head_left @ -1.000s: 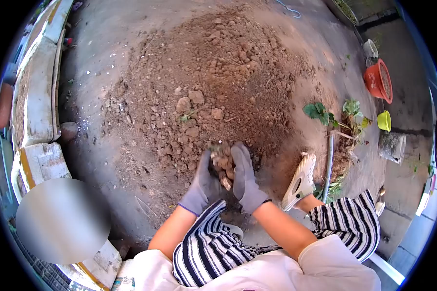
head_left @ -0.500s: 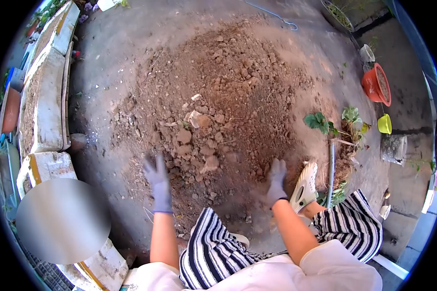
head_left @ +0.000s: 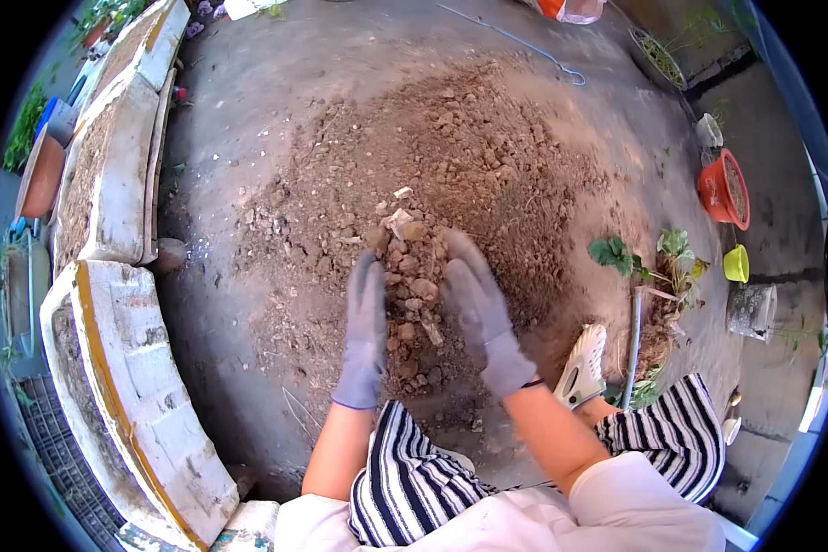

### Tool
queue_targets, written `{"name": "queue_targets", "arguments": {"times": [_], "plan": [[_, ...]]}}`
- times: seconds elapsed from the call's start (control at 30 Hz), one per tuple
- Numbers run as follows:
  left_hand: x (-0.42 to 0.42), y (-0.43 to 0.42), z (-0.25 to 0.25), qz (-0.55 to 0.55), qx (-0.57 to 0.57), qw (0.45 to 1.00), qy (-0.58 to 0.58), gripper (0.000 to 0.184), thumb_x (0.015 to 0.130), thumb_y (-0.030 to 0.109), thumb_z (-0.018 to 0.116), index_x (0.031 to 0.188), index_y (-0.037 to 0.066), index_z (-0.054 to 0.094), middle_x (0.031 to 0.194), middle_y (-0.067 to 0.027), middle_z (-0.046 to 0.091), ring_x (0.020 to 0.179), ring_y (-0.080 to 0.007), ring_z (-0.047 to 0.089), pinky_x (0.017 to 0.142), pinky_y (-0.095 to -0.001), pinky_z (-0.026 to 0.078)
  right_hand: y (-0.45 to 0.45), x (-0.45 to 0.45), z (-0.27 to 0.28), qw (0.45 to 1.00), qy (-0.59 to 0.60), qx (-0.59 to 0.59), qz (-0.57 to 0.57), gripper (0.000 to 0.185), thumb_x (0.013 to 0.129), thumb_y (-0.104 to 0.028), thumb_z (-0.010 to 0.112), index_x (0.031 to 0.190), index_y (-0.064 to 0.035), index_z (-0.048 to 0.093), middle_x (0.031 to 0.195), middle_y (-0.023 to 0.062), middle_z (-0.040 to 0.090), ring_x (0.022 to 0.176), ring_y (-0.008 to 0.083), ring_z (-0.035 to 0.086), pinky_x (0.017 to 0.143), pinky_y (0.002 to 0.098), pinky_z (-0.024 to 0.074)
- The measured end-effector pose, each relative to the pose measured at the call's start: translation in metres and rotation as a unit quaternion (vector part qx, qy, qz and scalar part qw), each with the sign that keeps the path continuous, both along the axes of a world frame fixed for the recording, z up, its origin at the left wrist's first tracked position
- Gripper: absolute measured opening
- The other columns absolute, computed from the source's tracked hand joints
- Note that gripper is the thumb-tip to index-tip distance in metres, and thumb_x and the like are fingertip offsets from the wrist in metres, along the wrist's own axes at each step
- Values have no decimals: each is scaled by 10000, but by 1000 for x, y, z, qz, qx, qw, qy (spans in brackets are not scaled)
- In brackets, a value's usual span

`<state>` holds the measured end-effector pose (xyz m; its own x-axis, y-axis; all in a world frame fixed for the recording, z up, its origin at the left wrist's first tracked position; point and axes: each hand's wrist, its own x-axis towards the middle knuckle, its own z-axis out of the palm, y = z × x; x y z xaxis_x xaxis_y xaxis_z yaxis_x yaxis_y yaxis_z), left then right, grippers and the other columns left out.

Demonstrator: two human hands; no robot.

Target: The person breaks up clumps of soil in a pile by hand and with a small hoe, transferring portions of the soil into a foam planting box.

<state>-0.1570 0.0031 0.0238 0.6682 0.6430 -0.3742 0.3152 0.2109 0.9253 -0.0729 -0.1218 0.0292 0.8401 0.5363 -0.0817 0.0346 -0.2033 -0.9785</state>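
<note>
A heap of brown soil (head_left: 469, 138) lies spread over the ground, crumbly and full of lumps. My left hand (head_left: 365, 327), in a grey glove, rests at the near left of a mound of soil clods (head_left: 416, 285). On the other side of these clods is my right hand (head_left: 483, 317), also gloved and slightly blurred. Both hands have their fingers stretched forward, palms facing inward, with the lumps between them. A pale broken chunk (head_left: 397, 221) sits at the top of the mound, just beyond the fingertips.
White foam planter boxes (head_left: 124, 175) line the left side. To the right are an uprooted leafy plant (head_left: 676, 248), a grey pipe (head_left: 634, 345), an orange pot (head_left: 724, 189) and a small yellow pot (head_left: 736, 264). My shoe (head_left: 583, 365) stands near the pipe. A blue hooked rod (head_left: 524, 44) lies behind the soil.
Both hands have come inward and forward from the near edges of the soil. They are now close together around the clods, which look more heaped up. The view has shifted slightly.
</note>
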Motion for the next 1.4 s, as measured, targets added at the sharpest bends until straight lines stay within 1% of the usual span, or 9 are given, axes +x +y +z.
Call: {"name": "queue_targets", "arguments": {"times": [0.1,0.3,0.7,0.87,1.0,1.13,1.2,1.27,1.4], "plan": [[-11,24,-46,131,-174,976,7,725,934,592,471,1505,195,267,1496,-101,351,1356,-300,365,971,-556,415,-1,53,-17,946,-312,-89,0,486,963,-261,532,1400,-66,449,1468,153,413,1368,325,370,1151,413,274],[-16,29,-88,101,-286,949,85,725,899,670,466,1435,188,381,1394,-71,452,1181,-288,483,889,-543,429,90,68,-35,792,-534,-217,203,425,897,-370,544,1278,-186,586,1413,103,463,1341,301,377,1111,594,234],[-30,-12,-99,120,-558,791,-220,562,962,572,426,1326,146,475,1300,-74,546,1185,-254,538,1021,-402,443,29,-35,-73,892,-429,-106,101,391,842,-309,609,1187,-125,623,1320,80,537,1245,297,462,1050,481,332],[-30,-13,-58,113,-499,849,-129,716,943,585,426,1515,235,176,1574,-30,151,1392,-318,304,937,-734,356,48,17,-32,863,-478,-119,114,419,877,-269,594,1279,-152,588,1374,90,495,1281,312,439,1085,492,292],[-30,-11,-70,107,-537,823,-149,717,943,581,436,1518,260,153,1586,-18,107,1407,-317,273,922,-762,337,49,18,-55,805,-536,-230,109,439,892,-321,574,1291,-137,578,1371,77,498,1310,286,416,1120,522,233],[-37,-17,-94,71,-635,707,-304,510,950,520,472,1297,151,527,1297,-98,560,1201,-270,532,1048,-430,422,26,-47,-74,865,-454,-176,121,389,883,-308,586,1224,-124,619,1263,71,586,1247,292,480,1078,501,284],[-45,-22,-115,70,-650,690,-310,459,954,485,484,1265,152,539,1259,-95,575,1167,-254,551,1028,-426,440,27,-60,-71,878,-438,-144,128,376,879,-268,600,1223,-117,624,1252,84,597,1217,299,506,1057,476,323],[-49,-26,-113,51,-665,662,-342,341,970,404,494,1188,151,563,1154,-79,610,1077,-230,592,987,-402,474,34,-64,-49,802,-582,-109,77,347,965,-314,557,1243,-111,602,1069,29,677,800,147,615,642,283,478],[-54,-13,-75,87,-600,692,-392,339,1000,355,467,1243,133,551,1183,-58,603,1061,-187,586,961,-344,484,48,-74,-27,881,-457,-20,121,304,854,-178,631,1139,-80,667,1230,119,609,1191,322,525,1020,461,367]]}}
